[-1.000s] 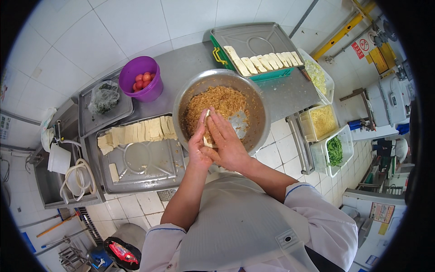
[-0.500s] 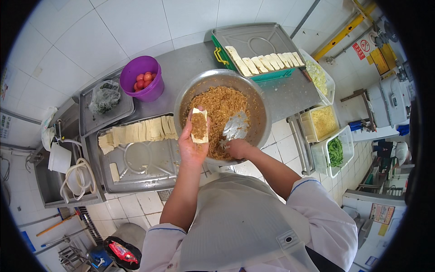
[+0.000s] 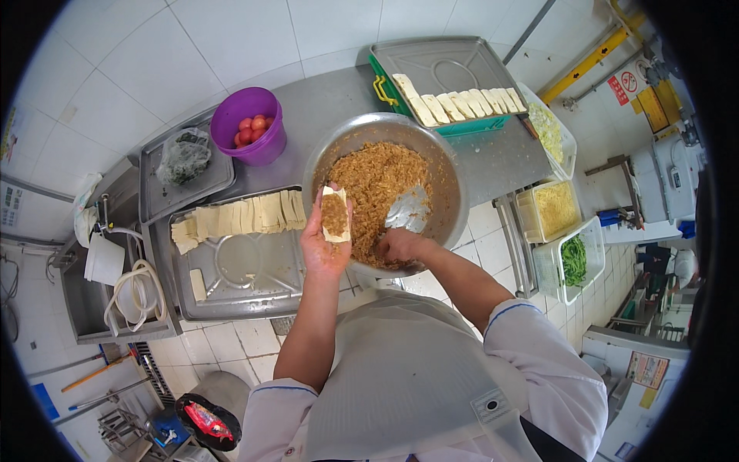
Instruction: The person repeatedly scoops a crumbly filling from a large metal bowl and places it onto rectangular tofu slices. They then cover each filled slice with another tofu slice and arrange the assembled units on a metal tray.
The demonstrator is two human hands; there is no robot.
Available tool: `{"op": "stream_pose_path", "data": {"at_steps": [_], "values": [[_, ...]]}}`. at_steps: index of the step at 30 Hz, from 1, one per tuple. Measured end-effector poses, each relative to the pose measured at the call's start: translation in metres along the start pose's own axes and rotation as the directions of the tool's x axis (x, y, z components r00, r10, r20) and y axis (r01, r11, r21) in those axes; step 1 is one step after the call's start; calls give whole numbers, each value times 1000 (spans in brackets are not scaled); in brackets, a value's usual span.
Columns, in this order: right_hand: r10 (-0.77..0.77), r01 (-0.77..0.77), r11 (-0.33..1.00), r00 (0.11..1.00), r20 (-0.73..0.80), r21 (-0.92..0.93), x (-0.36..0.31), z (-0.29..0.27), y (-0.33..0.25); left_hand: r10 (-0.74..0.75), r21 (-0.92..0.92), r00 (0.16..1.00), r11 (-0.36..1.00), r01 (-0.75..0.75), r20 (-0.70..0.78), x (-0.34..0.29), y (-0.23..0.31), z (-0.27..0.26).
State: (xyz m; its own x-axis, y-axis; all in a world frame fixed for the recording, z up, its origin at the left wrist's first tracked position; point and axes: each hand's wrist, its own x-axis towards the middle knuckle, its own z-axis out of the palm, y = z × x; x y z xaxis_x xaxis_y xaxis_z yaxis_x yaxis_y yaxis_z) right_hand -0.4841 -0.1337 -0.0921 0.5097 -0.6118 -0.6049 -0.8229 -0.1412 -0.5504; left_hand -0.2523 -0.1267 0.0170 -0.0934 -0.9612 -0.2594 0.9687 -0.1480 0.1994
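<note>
On the fingers of my left hand (image 3: 325, 248) lies a pale rectangular wrapper slice (image 3: 336, 215), topped with a patch of brown filling. It is held over the near left rim of a large steel bowl (image 3: 454, 223). Inside the bowl is a heap of brown, minced-looking filling (image 3: 377, 173). My right hand (image 3: 401, 245) reaches into the bowl's near side, fingers curled in against the filling, their tips partly hidden. Just beyond it, a silvery patch smeared with filling shows. On a tray (image 3: 281, 266) to the left, pale slices (image 3: 250, 215) overlap in a row, with one lying apart.
Behind the bowl at right, a tray (image 3: 446, 65) bearing filled-looking pale pieces (image 3: 462, 104) rests on a green crate (image 3: 469, 127). A purple bucket (image 3: 262, 150) of red tomatoes stands back left, near a bagged dark item (image 3: 183, 158). Baskets of shredded food (image 3: 573, 262) stand right.
My right hand has shifted slightly left within the bowl, its fingers curling closer to the filling. My left hand still holds the topped slice. The whole view has shifted slightly.
</note>
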Motion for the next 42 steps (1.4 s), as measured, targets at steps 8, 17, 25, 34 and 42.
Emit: {"op": "stream_pose_path", "data": {"at_steps": [8, 17, 25, 34, 42], "values": [[141, 321, 561, 871, -470, 763, -64, -61, -91, 13, -2, 998, 1000, -13, -63, 9, -9, -10], [-330, 476, 878, 512, -793, -58, -82, -71, -164, -91, 35, 996, 995, 90, 20, 8, -22, 17], [-410, 473, 855, 363, -837, -213, -89, -60, -158, -38, 21, 997, 999, 40, -67, 12, -21, 21], [-5, 516, 772, 588, -809, 371, -86, -83, -149, -97, -32, 982, 994, 103, 161, -6, -22, 45], [139, 510, 609, 685, -715, 607, -79, -94, -137, -142, 7, 982, 990, 143, 121, -18, -27, 49]]}}
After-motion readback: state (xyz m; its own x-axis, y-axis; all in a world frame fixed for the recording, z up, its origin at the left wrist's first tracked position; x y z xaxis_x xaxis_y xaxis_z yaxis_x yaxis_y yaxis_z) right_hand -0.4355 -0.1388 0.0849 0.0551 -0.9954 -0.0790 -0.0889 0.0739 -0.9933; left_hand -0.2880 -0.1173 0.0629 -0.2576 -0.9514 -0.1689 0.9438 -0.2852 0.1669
